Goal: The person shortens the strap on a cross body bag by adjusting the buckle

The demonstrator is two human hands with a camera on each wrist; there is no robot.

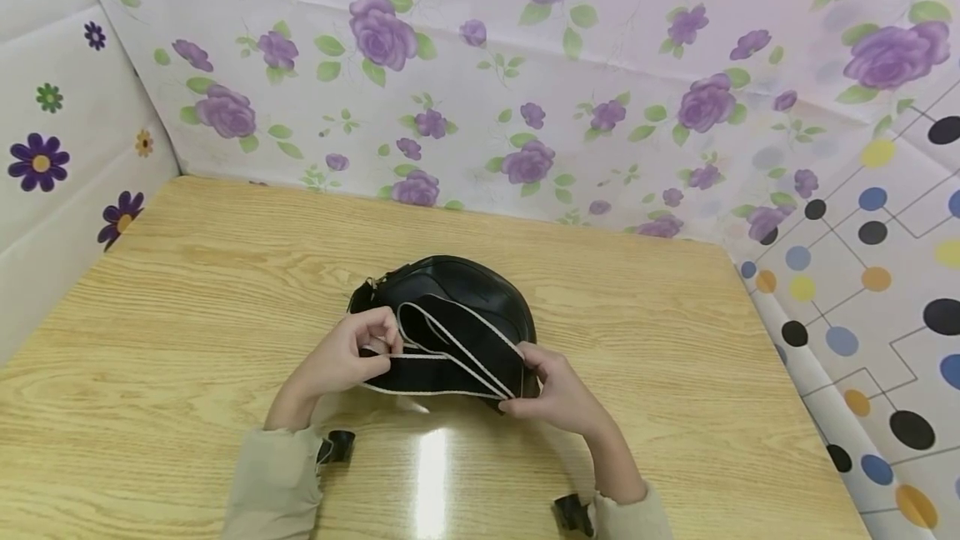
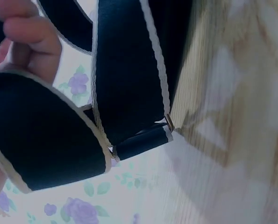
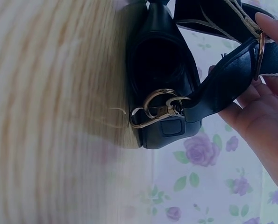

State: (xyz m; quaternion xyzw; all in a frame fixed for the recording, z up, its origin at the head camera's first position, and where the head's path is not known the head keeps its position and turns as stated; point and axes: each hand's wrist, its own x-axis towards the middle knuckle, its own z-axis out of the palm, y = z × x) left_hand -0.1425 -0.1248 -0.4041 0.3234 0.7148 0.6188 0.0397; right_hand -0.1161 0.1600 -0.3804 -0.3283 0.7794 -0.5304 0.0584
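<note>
A black shoulder bag (image 1: pixel 457 273) lies on the wooden table, its wide black strap (image 1: pixel 442 375) with white edging folded in loops in front of it. With curled fingers, my left hand (image 1: pixel 348 352) holds one end of the strap loop; the left wrist view shows those fingers (image 2: pixel 36 42) behind the strap (image 2: pixel 129 70). My right hand (image 1: pixel 558 390) pinches the gathered strap at the bag's right side. In the right wrist view, its thumb and fingers are at a gold ring (image 3: pixel 260 56) on the strap. A gold clasp (image 3: pixel 164 110) joins the strap to the bag's end.
The wooden table (image 1: pixel 652 315) spreads around the bag. Behind it hangs a flowered sheet (image 1: pixel 465 107), with a dotted sheet (image 1: pixel 847 290) on the right and another flowered one (image 1: pixel 67 123) on the left. Small black devices (image 1: pixel 341 446) sit by both wrists.
</note>
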